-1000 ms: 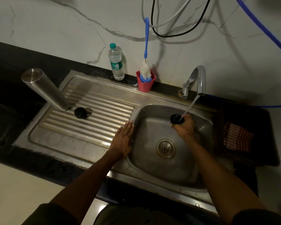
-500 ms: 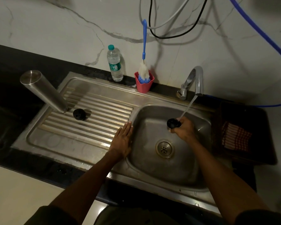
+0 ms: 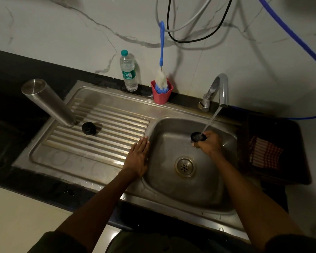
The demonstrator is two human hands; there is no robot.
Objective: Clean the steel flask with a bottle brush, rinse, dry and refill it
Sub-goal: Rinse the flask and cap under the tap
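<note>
The steel flask (image 3: pixel 49 103) stands upside down on the ribbed drainboard (image 3: pixel 102 125) at the left, mouth down. Beside its mouth lies a black cap part (image 3: pixel 88 128). My right hand (image 3: pixel 210 144) grips another black cap piece (image 3: pixel 197 136) over the sink basin (image 3: pixel 171 189), under the running stream from the tap (image 3: pixel 222 88). My left hand (image 3: pixel 138 157) rests flat, fingers straight, on the basin's left rim. The blue-handled bottle brush (image 3: pixel 161 70) stands head down in a red cup (image 3: pixel 161 94) at the back.
A plastic water bottle (image 3: pixel 128 72) stands against the marble wall behind the drainboard. A dark tray (image 3: pixel 277 148) right of the basin holds a red checked cloth (image 3: pixel 264 155). Cables and a blue hose (image 3: pixel 290 35) hang over the wall.
The hands and the cap piece stay nearly where they were under the stream; only the view has shifted slightly.
</note>
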